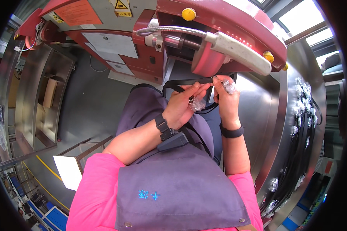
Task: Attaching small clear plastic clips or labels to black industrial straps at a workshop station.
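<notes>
Closest to me, well below the pink wheel [203, 61], spreads my purple-grey apron [181, 184], with my bright pink sleeves [94, 184] on both sides. A dark band circles each of my wrists. My left hand [185, 101], below the wheel and slightly to its left, is half closed, thumb and fingers gripping the black strap [181, 82]; a tuft of clear plastic wrap [197, 104] and a small metal fitting sit against its fingers. My right hand [226, 99], below and to the right of the wheel, pinches the strap near a metal piece with thumb and finger, more wrap crumpled beside them. The strap runs just below the wheel's rim, apparently close to it, though I cannot tell whether they touch; the rest loops down below my hands. Right beside the wheel is a whitish housing [243, 54] fed by a braided metal hose [173, 29]. To the wheel's right stretches a steel worktop [254, 115], and past it lie more black straps [306, 127] with clear wrap. Far left of the wheel stands a steel trough [46, 115] holding a brown piece [50, 92].
</notes>
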The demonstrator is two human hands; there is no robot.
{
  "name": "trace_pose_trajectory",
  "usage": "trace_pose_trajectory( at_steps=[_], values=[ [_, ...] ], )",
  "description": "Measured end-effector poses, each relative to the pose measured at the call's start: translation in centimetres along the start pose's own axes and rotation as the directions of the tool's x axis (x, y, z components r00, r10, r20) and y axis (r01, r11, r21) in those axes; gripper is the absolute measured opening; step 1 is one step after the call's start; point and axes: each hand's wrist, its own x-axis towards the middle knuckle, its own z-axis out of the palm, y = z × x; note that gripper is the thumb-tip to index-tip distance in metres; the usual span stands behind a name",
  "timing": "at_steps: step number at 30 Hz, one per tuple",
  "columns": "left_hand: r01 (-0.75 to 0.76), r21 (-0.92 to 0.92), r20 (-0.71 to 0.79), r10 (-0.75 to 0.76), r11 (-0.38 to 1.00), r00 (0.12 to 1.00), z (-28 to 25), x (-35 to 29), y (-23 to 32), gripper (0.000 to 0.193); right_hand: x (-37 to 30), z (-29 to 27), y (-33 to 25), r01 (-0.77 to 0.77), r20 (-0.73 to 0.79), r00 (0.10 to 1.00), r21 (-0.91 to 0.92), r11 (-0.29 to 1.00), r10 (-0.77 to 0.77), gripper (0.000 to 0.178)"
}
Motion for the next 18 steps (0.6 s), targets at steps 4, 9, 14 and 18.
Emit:
trace_pose_trajectory(
  at_steps=[4,9,14,18],
  values=[
    [-0.003,-0.003,-0.041,0.003,1.000,0.999,0.31,-0.02,0.05,0.015,0.31,0.09,0.17,0.003,0.013,1.000,0.051,0.999,-0.003,0.010],
    [-0.021,-0.003,-0.045,0.021,1.000,0.999,0.61,-0.14,0.15,0.014,0.56,0.00,0.12,-0.021,0.018,1.000,0.053,0.998,0.020,0.010],
    [-0.034,-0.002,-0.030,0.034,0.999,0.999,0.60,-0.10,0.11,0.015,0.70,-0.08,0.23,-0.024,0.024,0.999,0.009,1.000,0.024,0.014],
    [-0.004,0.006,-0.034,0.004,1.000,0.999,0.62,0.01,0.13,0.018,0.71,-0.11,0.07,-0.033,0.005,0.999,0.010,0.999,0.033,0.014]
  ],
)
